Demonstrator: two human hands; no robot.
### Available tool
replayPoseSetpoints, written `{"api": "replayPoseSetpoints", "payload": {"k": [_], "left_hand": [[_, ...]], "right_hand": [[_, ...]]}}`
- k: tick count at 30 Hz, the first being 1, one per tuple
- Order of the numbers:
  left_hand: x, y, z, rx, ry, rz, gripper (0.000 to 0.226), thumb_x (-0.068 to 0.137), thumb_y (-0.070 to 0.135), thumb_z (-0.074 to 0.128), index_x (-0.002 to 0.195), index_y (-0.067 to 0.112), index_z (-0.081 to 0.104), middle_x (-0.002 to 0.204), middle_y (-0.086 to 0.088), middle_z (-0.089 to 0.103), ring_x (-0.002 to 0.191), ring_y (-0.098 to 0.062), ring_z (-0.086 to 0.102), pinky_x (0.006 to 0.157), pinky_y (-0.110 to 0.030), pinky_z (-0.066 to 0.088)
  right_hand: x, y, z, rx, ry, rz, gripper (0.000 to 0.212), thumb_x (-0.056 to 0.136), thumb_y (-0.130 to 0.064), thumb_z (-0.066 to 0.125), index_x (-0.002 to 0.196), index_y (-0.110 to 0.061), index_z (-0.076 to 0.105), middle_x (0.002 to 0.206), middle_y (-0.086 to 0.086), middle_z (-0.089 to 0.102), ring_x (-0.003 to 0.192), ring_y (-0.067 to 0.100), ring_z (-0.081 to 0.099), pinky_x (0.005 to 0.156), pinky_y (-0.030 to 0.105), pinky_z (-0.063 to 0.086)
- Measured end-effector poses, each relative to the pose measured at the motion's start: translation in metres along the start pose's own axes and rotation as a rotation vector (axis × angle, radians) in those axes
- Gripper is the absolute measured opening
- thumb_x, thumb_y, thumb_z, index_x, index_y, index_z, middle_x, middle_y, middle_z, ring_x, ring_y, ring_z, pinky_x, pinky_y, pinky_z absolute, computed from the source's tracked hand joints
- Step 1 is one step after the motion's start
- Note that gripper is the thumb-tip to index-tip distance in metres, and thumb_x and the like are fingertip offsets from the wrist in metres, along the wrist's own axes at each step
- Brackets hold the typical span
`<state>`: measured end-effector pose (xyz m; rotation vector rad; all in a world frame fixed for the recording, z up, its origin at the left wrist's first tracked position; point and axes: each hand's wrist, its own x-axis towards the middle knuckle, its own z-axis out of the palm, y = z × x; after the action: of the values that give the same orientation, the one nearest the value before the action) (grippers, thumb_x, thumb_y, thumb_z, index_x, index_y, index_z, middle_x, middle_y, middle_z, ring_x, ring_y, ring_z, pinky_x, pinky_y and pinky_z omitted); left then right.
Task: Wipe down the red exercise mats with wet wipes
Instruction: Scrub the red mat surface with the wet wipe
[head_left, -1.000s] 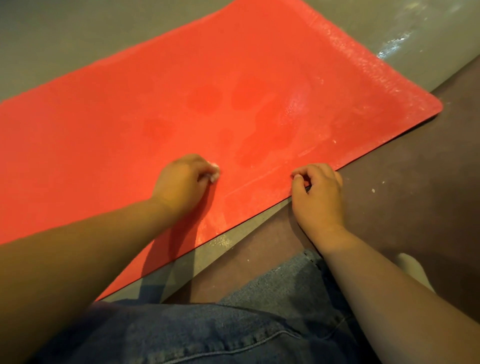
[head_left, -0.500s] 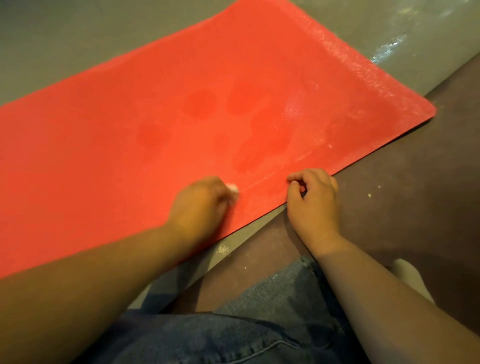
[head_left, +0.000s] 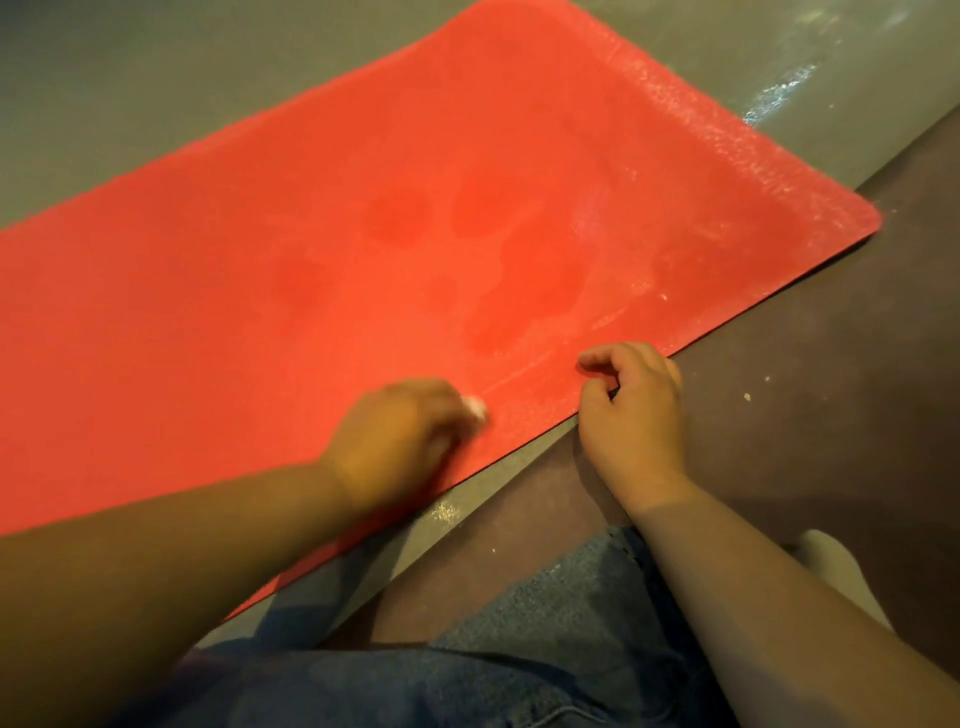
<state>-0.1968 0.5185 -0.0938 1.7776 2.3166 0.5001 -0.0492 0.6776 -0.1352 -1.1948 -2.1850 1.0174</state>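
A red exercise mat (head_left: 311, 270) lies flat on the floor and runs from the left edge to the upper right. Darker damp patches mark its middle. My left hand (head_left: 400, 441) is on the mat near its front edge, fingers curled round a small white wet wipe (head_left: 475, 407) that peeks out at the fingertips; the hand is motion-blurred. My right hand (head_left: 634, 415) rests at the mat's front edge with fingers curled, fingertips on the mat, nothing visible in it.
Grey floor (head_left: 156, 78) surrounds the mat at the back. A dark brown floor strip (head_left: 805, 389) with small white crumbs runs along the right. My denim-clad leg (head_left: 519, 649) fills the bottom, with a white shape (head_left: 831, 566) beside my right forearm.
My left hand has slid with the wipe toward the mat's front edge and to the right, closer to my right hand. My right hand has stayed at the edge.
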Motion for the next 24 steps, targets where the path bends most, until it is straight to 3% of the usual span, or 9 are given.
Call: {"api": "replayPoseSetpoints", "payload": {"k": [2,3,7,9,11,16,18,21,24], "left_hand": [[-0.002,-0.006,-0.008,0.037,-0.146,0.211,0.022,0.087,0.029,0.055,0.087,0.022,0.076,0.091,0.003,0.072,0.081,-0.019,0.067,0.065,-0.023,0.051],[0.009,-0.018,-0.013,0.067,-0.124,0.167,0.02,0.087,0.028,0.057,0.089,0.021,0.076,0.094,0.001,0.072,0.084,-0.021,0.067,0.067,-0.025,0.05],[0.067,-0.094,-0.031,0.064,0.32,-0.567,0.018,0.087,0.017,0.063,0.1,0.016,0.075,0.11,-0.008,0.07,0.103,-0.025,0.064,0.081,-0.031,0.046],[0.07,-0.095,-0.021,0.107,0.332,-0.701,0.024,0.087,0.01,0.056,0.102,0.014,0.074,0.112,-0.013,0.069,0.105,-0.031,0.061,0.083,-0.034,0.044],[0.057,-0.063,-0.002,0.102,0.27,-0.56,0.023,0.087,0.008,0.057,0.099,0.017,0.075,0.11,-0.008,0.069,0.103,-0.029,0.062,0.084,-0.029,0.042],[-0.012,0.009,0.006,-0.11,-0.098,0.145,0.017,0.077,0.012,0.07,0.088,0.023,0.076,0.095,0.007,0.073,0.086,-0.009,0.066,0.076,-0.017,0.048],[0.0,0.0,0.0,-0.145,-0.09,0.122,0.019,0.075,0.01,0.069,0.088,0.02,0.077,0.094,0.005,0.073,0.084,-0.006,0.066,0.076,-0.017,0.05],[0.061,-0.034,-0.012,-0.078,0.279,-0.276,0.02,0.08,0.006,0.064,0.092,0.016,0.077,0.101,-0.003,0.073,0.096,-0.01,0.063,0.079,-0.015,0.041],[0.082,-0.049,-0.004,-0.04,0.296,-0.471,0.023,0.082,0.001,0.061,0.094,0.012,0.076,0.106,-0.008,0.071,0.103,-0.023,0.064,0.085,-0.022,0.04]], "right_hand": [[0.0,-0.001,0.0,0.0,0.006,0.004,0.028,0.082,-0.009,0.045,0.09,-0.032,0.06,0.099,-0.016,0.052,0.105,0.011,0.041,0.086,0.033,0.044],[0.0,-0.001,0.0,-0.001,0.009,0.001,0.028,0.082,-0.01,0.045,0.09,-0.032,0.06,0.099,-0.017,0.052,0.105,0.01,0.04,0.086,0.033,0.044],[0.0,0.002,-0.001,0.001,0.011,-0.02,0.029,0.082,-0.008,0.046,0.09,-0.031,0.06,0.098,-0.015,0.053,0.103,0.011,0.041,0.086,0.032,0.043],[0.001,0.002,0.0,0.007,0.029,-0.037,0.029,0.08,-0.006,0.048,0.088,-0.031,0.059,0.095,-0.014,0.054,0.101,0.013,0.043,0.085,0.032,0.043],[0.001,0.001,0.002,0.016,0.04,-0.022,0.03,0.08,-0.006,0.048,0.086,-0.034,0.057,0.094,-0.015,0.053,0.1,0.012,0.041,0.084,0.033,0.043],[0.002,0.0,0.004,0.029,0.03,0.011,0.029,0.081,-0.01,0.046,0.087,-0.036,0.056,0.096,-0.017,0.053,0.101,0.008,0.039,0.088,0.035,0.044],[0.002,0.001,0.003,0.033,0.024,0.006,0.028,0.081,-0.01,0.046,0.088,-0.035,0.057,0.096,-0.017,0.053,0.102,0.009,0.039,0.088,0.035,0.044],[0.001,0.001,0.002,0.034,0.02,-0.008,0.029,0.081,-0.008,0.047,0.089,-0.033,0.059,0.095,-0.016,0.054,0.102,0.01,0.041,0.088,0.033,0.043],[0.001,0.002,0.001,0.043,0.025,-0.001,0.029,0.081,-0.007,0.047,0.09,-0.032,0.059,0.095,-0.016,0.054,0.101,0.009,0.04,0.087,0.032,0.043]]}}
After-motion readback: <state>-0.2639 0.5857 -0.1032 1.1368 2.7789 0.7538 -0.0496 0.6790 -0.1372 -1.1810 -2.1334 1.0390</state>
